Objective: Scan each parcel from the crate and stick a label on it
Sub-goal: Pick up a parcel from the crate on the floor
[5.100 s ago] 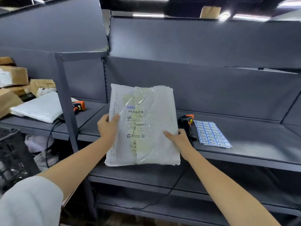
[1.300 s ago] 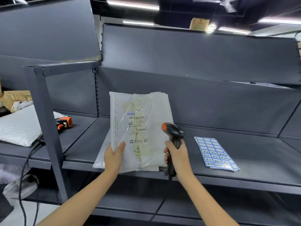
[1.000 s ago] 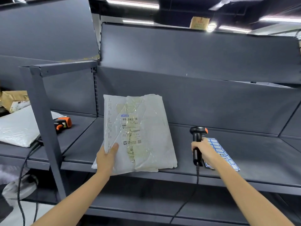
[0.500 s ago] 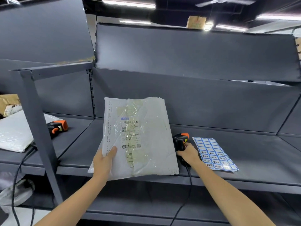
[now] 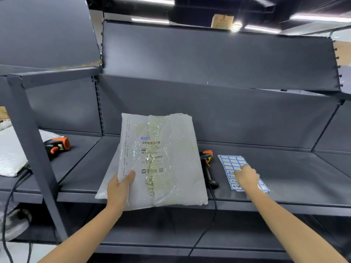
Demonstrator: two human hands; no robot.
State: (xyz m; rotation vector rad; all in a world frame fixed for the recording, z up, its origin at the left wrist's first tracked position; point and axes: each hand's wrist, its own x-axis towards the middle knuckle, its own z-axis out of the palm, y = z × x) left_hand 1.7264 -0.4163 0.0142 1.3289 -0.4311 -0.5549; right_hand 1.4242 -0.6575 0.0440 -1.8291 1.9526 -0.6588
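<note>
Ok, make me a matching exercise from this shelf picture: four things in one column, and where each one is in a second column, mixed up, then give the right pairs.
Things:
1. parcel
2. nearer scanner
3. label sheet
4. far scanner

Places:
A. lying on the shelf under the right hand
B. on the left shelf bay, beyond the upright post
C. held up at its lower left edge by the left hand
D. lying on the shelf between the parcel and the label sheet

Pairs: 1-C, 2-D, 3-A, 4-B
</note>
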